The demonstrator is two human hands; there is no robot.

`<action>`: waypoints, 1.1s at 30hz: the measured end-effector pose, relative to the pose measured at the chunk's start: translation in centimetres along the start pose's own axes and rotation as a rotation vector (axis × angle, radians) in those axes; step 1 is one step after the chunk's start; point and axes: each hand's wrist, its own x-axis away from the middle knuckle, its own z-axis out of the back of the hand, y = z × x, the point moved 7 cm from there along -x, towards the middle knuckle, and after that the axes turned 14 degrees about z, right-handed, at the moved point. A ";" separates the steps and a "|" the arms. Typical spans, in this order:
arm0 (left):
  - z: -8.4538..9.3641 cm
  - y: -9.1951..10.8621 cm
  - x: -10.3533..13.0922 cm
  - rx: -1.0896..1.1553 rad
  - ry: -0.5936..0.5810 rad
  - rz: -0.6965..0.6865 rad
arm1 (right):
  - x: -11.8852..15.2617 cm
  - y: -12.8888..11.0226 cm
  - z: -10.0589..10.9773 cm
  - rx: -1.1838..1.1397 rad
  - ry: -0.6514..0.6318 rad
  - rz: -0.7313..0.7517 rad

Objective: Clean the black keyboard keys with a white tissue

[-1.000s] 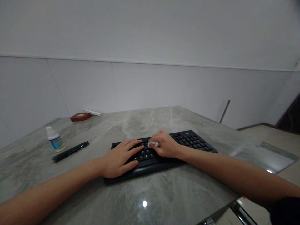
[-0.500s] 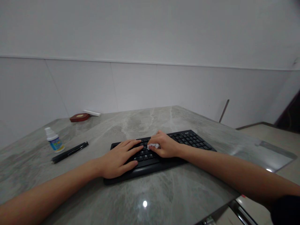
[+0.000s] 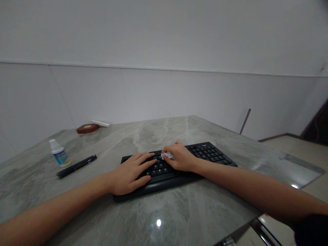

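Note:
A black keyboard lies at a slant on the grey marbled table. My left hand rests flat across its left end, fingers spread over the keys and holding nothing. Over the middle keys, my right hand is closed around a crumpled white tissue, part of which sticks out by the thumb and fingers. The keys under both hands are hidden; those at the right end show.
Left of the keyboard lie a long black object and a spray bottle with a white cap and blue label. Farther back are a reddish-brown box and a white bar near the wall. The table has an edge at right.
My right hand has shifted slightly away from me over the keys with the tissue, and more of the tissue shows. My left hand has stayed in place.

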 end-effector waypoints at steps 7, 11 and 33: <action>0.1 0.0 -0.1 -0.001 -0.005 0.009 | 0.1 0.5 -0.2 -0.021 -0.026 -0.031; 0.0 0.0 -0.2 -0.005 -0.011 0.011 | 0.2 0.7 -0.2 -0.023 -0.034 -0.037; 0.1 0.1 0.0 0.000 -0.008 0.007 | 0.0 1.1 -0.2 -0.087 -0.061 -0.072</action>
